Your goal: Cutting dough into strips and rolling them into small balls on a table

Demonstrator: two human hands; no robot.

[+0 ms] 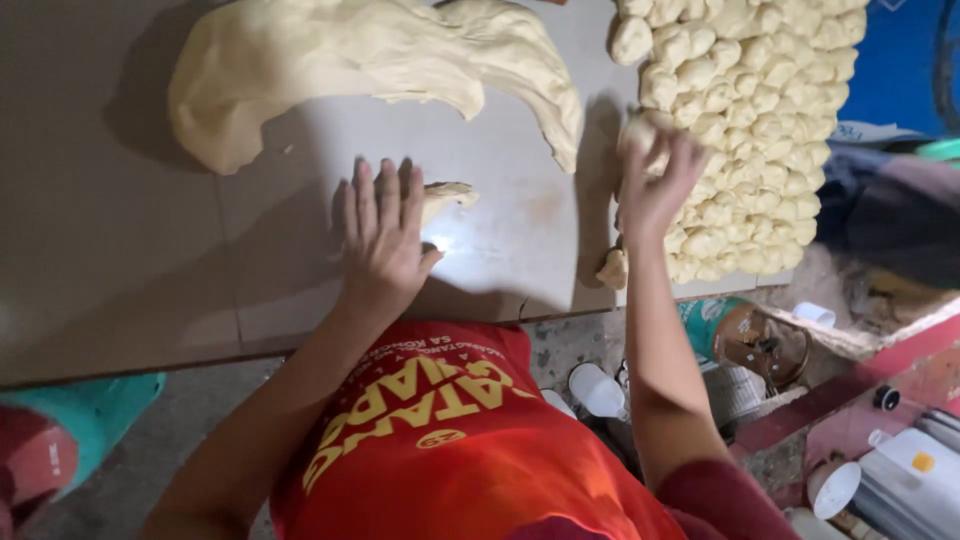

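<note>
I see my left hand flat on the table, fingers spread, pressing a small dough piece just below the big dough mass; my right hand grips a dough ball at the pile of balls. Rolling step; next needs steady palm pressure

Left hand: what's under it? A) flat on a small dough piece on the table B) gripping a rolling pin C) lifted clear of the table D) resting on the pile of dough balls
A: the left hand lies palm-down, fingers spread, on a small dough piece on the table.
</note>
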